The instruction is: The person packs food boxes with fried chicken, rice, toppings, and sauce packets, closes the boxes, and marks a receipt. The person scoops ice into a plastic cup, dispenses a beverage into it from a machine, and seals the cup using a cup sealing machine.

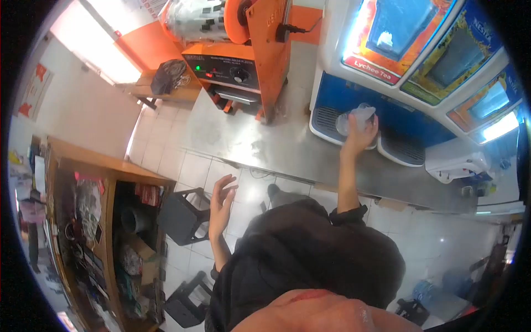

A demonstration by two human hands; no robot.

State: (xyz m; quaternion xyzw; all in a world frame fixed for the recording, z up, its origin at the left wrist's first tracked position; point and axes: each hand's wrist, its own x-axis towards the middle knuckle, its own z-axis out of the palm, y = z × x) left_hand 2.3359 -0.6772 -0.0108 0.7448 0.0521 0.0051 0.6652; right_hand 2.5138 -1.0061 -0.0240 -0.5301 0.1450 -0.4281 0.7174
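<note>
My right hand [360,136] is closed around a clear plastic cup [351,119]. The cup is tilted and sits over the grey drip tray [327,123] at the left end of a drink dispenser [369,91], below its "Lychee Tea" panel. Glare blurs the cup, so whether it holds liquid cannot be made out. Away to the left, my left hand [222,203] hangs in the air with its fingers apart, holding nothing. It is nearest to the front edge of the metal counter [301,146] and a black stool [185,216].
An orange cup-sealing machine [243,72] with a green light stands on the counter, left of the dispenser. A white appliance [456,160] is at the right. Cluttered wooden shelves [110,171] and a second black stool [188,301] are at the left. A bag [168,76] lies on a wooden bench.
</note>
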